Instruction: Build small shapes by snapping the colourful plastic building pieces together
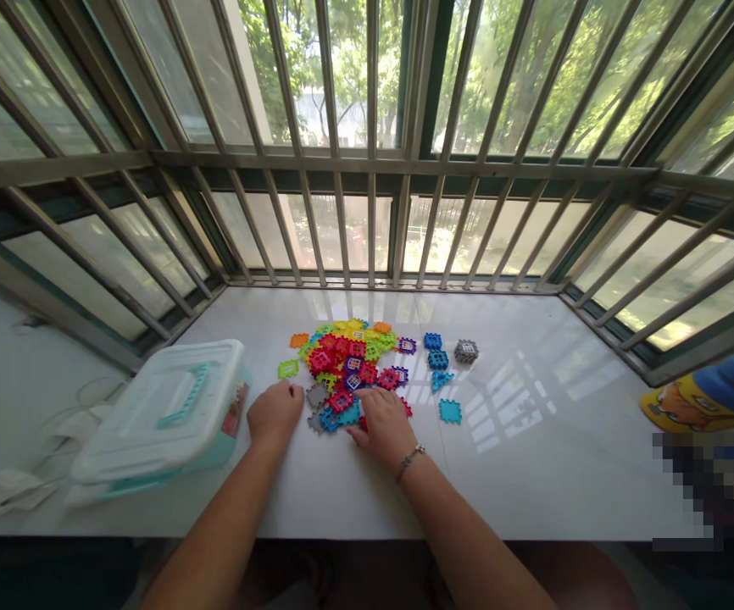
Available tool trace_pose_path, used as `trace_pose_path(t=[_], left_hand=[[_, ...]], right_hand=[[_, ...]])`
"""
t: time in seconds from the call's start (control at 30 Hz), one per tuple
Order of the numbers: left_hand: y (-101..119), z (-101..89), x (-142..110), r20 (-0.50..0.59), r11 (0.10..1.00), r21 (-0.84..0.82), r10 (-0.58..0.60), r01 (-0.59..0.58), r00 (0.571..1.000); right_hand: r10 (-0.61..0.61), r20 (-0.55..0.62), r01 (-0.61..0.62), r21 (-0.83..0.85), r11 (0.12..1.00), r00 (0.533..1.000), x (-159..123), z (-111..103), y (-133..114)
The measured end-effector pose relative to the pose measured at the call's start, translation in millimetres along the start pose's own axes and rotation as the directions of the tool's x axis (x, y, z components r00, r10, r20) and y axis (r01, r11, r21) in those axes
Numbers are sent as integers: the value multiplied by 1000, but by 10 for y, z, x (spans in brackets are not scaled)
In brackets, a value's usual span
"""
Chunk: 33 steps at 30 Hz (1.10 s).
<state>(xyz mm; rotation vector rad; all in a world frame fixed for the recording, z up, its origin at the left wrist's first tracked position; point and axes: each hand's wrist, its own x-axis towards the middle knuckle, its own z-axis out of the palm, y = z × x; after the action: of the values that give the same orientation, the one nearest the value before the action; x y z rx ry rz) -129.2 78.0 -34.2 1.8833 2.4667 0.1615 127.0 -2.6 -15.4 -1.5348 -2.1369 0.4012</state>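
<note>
A heap of colourful plastic interlocking building tiles lies mid-table, red, yellow, green, purple, grey and blue. My left hand rests as a fist on the table at the heap's left edge, close to a grey tile; no tile shows in it. My right hand, with a bracelet at the wrist, reaches over the heap's near right side. Its thumb and fingers are apart, over red and blue tiles, and the fingertips are partly hidden. To the right sit joined blue pieces, a blue triangle and a light-blue square tile.
A grey block made of joined tiles stands farther right. A lidded plastic box is at the left, near white cables and a crumpled wrapper. A yellow and blue container stands at the right edge. Barred windows enclose the white table.
</note>
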Motion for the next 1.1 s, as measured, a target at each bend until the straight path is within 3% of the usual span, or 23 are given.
trace_pose_path(t=[0.27,0.53,0.8,1.1], left_hand=[[-1,-17,-10,-7,1000,-4,4,-4,1000],[5,-29,-23,-17,1000,-9,8,-8,1000],[-14,4,-5,-17,1000,-7,8,-8,1000],[16,-43,-15,16,1000,-13,-3,4,1000]], right_hand=[[12,75,-7,-63,998,997,152,126,-25],[-71,23,71,1,997,997,10,-35,62],[-56,-92,61,52,997,994,-535,-323,350],[128,-237,-113,76,991,963,-1355,-457,1218]])
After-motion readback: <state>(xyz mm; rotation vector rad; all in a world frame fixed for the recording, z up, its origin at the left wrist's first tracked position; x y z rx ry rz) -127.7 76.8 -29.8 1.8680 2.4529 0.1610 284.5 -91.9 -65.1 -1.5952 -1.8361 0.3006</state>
